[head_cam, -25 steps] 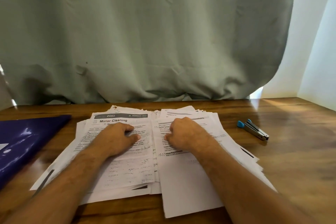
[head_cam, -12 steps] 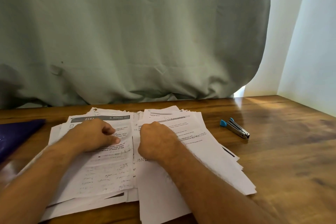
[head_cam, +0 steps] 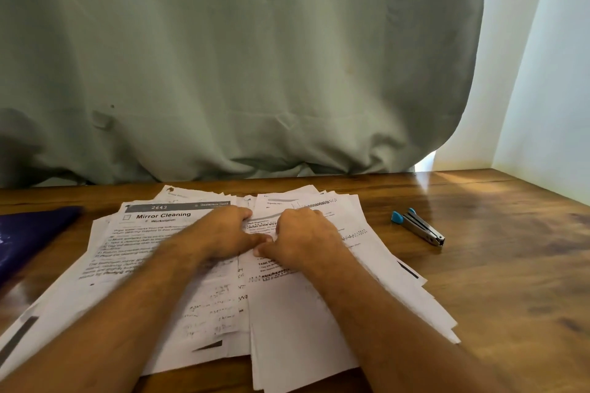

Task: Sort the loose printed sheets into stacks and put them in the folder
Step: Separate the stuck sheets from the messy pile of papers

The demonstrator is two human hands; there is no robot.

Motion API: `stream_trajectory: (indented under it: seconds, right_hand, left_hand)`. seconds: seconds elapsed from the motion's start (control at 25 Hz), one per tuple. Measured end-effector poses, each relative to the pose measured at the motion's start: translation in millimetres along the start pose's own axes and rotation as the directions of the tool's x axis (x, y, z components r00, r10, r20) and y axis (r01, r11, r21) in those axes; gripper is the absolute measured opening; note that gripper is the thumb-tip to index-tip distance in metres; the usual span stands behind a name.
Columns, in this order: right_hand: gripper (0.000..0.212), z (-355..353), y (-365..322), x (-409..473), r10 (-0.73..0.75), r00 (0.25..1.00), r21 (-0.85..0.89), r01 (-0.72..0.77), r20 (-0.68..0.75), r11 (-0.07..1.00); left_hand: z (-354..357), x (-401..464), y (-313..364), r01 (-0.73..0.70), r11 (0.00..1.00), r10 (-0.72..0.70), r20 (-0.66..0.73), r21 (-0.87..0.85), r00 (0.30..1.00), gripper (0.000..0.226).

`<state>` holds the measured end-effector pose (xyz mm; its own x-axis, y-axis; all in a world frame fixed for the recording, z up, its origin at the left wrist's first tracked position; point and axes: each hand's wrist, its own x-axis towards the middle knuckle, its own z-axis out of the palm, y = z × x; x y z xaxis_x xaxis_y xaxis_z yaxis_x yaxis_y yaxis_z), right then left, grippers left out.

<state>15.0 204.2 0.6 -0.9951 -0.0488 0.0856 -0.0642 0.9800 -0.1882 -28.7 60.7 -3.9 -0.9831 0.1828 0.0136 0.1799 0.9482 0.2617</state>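
Currently sorting barely begun: printed sheets loosely heaped at table centre; left hand and right hand curled, pressing heap; folder at 9 o'clock, unfilled

The folder runs off the left edge, only its dark blue corner showing, smeared with blur. Both forearms leave by the bottom edge. The left hand and right hand cover the middle of the printed sheets, and their fingertips tuck out of sight, so I cannot tell whether they pinch paper or only press it. Most small print on the sheets is too blurred to read. The lower sheets are buried under the upper ones. The table is cut off at the right and bottom edges.
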Motion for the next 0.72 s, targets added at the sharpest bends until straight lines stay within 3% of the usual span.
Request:
stream_trajectory:
  seconds: [0.2, 0.36, 0.44, 0.52, 0.6, 0.72]
  right_hand:
    - [0.068, -7.7, 10.7, 2.5, 0.028, 0.998, 0.095, -0.034, 0.059, 0.995]
    - [0.059, -7.9, 4.3, 2.6, 0.015, 0.999, 0.073, -0.017, 0.039, 0.997]
    - [0.054, -6.7, 0.9, 2.3, 0.005, 1.0, 0.064, -0.007, 0.03, 0.998]
    - [0.048, -5.6, -0.4, 3.0, 0.003, 1.0, 0.071, -0.004, 0.017, 0.997]
    - [0.036, -8.7, 1.7, 3.5, 0.018, 0.996, 0.157, -0.004, -0.082, 0.988]
    - [0.019, -21.4, 7.0, 3.9, 0.03, 0.93, 0.295, 0.086, -0.367, 0.952]
  left_hand:
    - [18.3, -2.0, -5.9, 0.008, 0.999, -0.003, -0.104, 0.039, 0.995, 0.09]
    - [13.6, -3.2, -0.8, -0.035, 0.996, 0.018, -0.196, -0.086, 0.98, 0.089]
    - [9.8, -5.5, 1.1, -0.056, 0.969, -0.004, -0.24, -0.242, 0.971, 0.081]
    - [8.2, -5.6, 0.3, -0.079, 0.887, -0.046, -0.257, -0.455, 0.965, 0.047]
    - [5.2, -8.2, 0.0, -0.098, 0.755, -0.095, -0.255, -0.649, 0.962, 0.012]
    - [0.8, -10.9, 0.7, -0.117, 0.468, -0.143, -0.205, -0.876, 0.968, 0.007]
